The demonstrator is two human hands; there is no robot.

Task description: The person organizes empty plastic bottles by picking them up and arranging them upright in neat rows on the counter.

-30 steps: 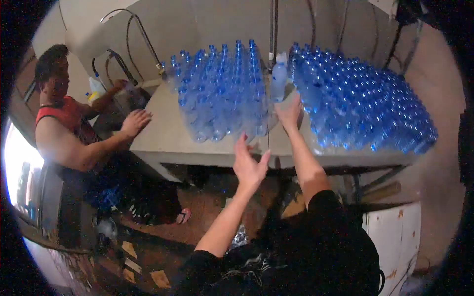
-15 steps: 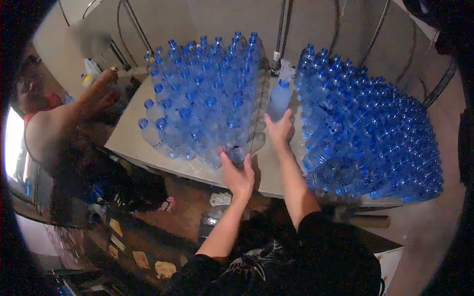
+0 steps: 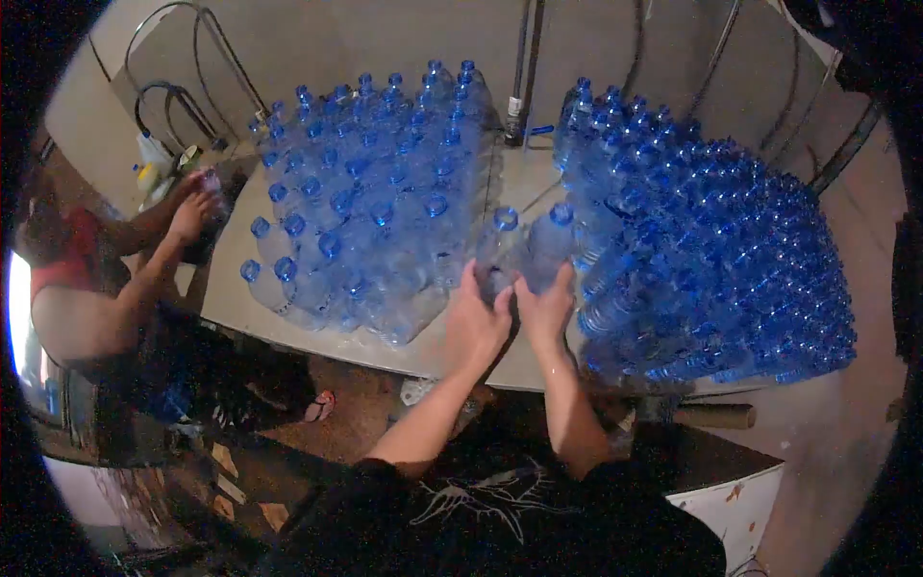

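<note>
In the gap between two bottle groups, my left hand [image 3: 478, 322] is closed around the lower part of a clear plastic bottle [image 3: 504, 248] with an open blue neck. Right beside it, my right hand [image 3: 546, 310] grips a second such bottle [image 3: 553, 240], also upright. The two bottles stand side by side, and their bases are partly hidden by my fingers. To the left is a block of upright clear bottles [image 3: 356, 216]. A denser, bluer mass of bottles [image 3: 711, 250] stands close by my right hand.
The bottles stand on a light tabletop [image 3: 231, 288] against a wall. Dark hoses and a vertical pipe [image 3: 519, 87] come down behind them. A small blue piece [image 3: 541, 129] lies near the pipe. At the left, another person's hands [image 3: 197, 207] work near a yellow-capped container [image 3: 146, 175].
My left hand has moved right with a bottle from the left group's front corner. My right hand has come down and nearer with its bottle; the white stuff above that bottle's neck is gone.
</note>
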